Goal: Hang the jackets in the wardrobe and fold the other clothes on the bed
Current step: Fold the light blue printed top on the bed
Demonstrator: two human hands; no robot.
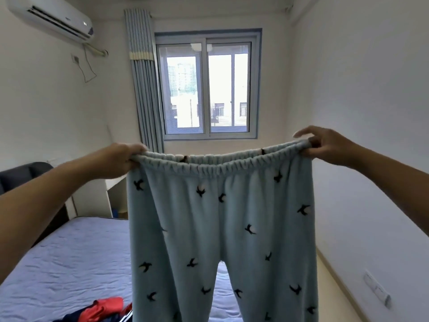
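Trousers point(222, 217) held up by waistband, gripped at each end by left hand point(116, 161) and right hand point(325, 145), legs hung above bed point(69, 263).

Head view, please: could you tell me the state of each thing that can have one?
pyjama trousers: unfolded, hanging from the waistband in the air.
left hand: grips the waistband's left end.
right hand: pinches its right end.
curtain: drawn aside, tied.
window: shut.
red and navy garment: crumpled on the bed.
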